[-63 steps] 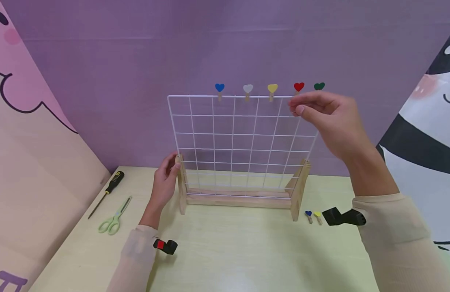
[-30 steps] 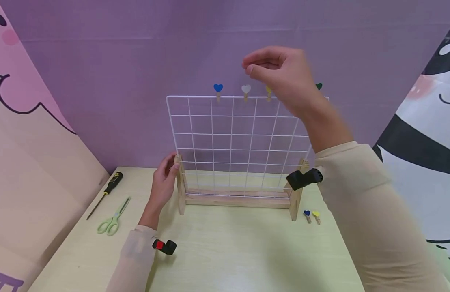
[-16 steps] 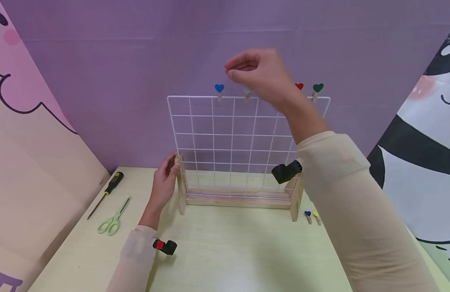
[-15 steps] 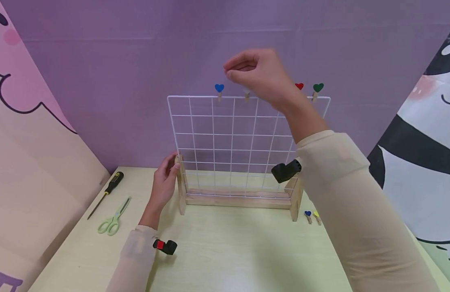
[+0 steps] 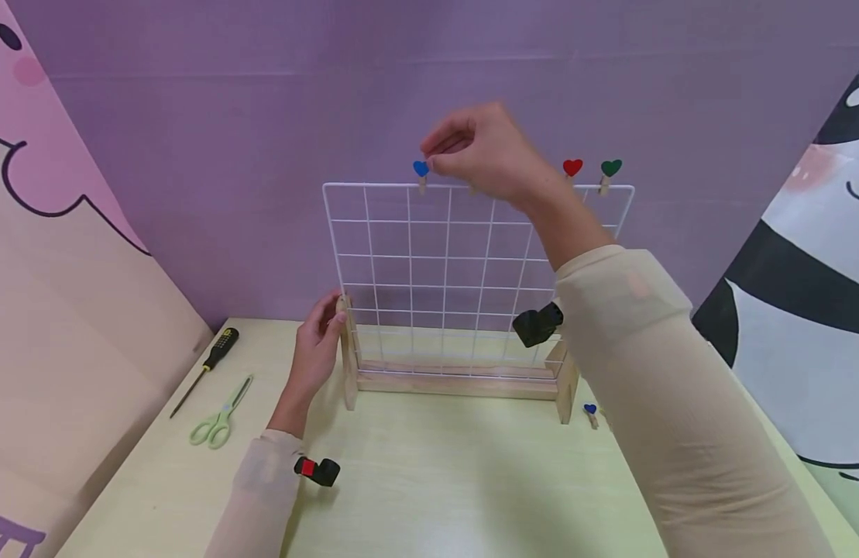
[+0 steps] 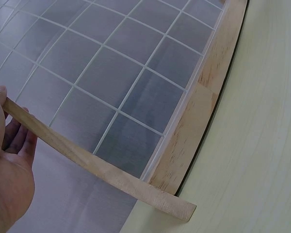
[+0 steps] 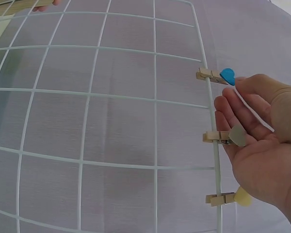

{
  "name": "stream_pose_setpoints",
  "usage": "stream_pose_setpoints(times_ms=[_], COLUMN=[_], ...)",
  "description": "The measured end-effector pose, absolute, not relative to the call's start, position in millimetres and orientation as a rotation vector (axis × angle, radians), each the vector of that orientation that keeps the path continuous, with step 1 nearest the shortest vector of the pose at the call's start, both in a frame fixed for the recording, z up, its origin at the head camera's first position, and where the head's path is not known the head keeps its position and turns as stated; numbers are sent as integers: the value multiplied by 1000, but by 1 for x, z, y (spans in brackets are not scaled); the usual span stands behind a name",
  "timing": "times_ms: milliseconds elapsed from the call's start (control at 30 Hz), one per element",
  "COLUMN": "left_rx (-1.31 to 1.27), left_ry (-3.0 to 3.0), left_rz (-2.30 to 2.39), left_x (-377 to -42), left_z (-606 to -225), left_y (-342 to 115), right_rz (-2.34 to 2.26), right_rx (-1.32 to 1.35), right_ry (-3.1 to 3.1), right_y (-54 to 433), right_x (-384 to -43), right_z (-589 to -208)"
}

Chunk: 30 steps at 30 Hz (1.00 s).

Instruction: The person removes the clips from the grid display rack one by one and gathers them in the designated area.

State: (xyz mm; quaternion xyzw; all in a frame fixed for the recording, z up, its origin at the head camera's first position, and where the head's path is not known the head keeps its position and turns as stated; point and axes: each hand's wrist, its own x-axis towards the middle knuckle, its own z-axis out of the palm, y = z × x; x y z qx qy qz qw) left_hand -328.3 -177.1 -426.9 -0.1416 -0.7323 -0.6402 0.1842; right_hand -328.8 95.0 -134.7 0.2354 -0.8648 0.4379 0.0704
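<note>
A white wire grid panel (image 5: 429, 255) stands upright in a wooden stand (image 5: 457, 385). My left hand (image 5: 314, 353) grips the top of the stand's left upright (image 6: 94, 167), thumb on one side and fingers on the other. Over the grid's top edge, my right hand (image 5: 495, 151) has its thumb tip right at the blue heart clothespin (image 7: 227, 76), fingers loosely bent. In the right wrist view, white (image 7: 237, 135) and yellow (image 7: 242, 196) heart clothespins sit on the same wire; the right hand covers them in the head view. Red (image 5: 572, 167) and green (image 5: 611, 168) ones stand farther right.
On the table (image 5: 429, 480), a dark blue heart clothespin (image 5: 591, 412) lies right of the stand, with another mostly hidden behind the right sleeve (image 5: 645, 364). Green scissors (image 5: 220, 418) and a black-and-yellow screwdriver (image 5: 216, 356) lie at left. A purple backdrop (image 5: 262, 155) hangs behind.
My right hand has moved left from the red clothespin, rising over the grid, then dropping to the blue one. The left hand has stayed on the upright.
</note>
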Motion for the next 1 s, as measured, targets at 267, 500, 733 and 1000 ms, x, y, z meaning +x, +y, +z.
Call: stream_pose_setpoints(times_ms=[267,500,733,1000], left_rx=[-383,-382,-382,-401], left_ry=[-2087,-2089,-2090,-2080], left_rz=[-1795,-1780,-1785,-1781], left_x=[-327,-327,-326,-327], left_z=[-427,-427,-427,-428], left_y=[-179,-178,-178,-177], right_rz=[1280,1264,1259,1247], right_rx=[685,653,648,656], right_ry=[-2634,-2638,-2638,-2647], right_y=[93,91,90,91], right_x=[-330,-329,-331,-331], right_z=[-136,-138,-139,-142])
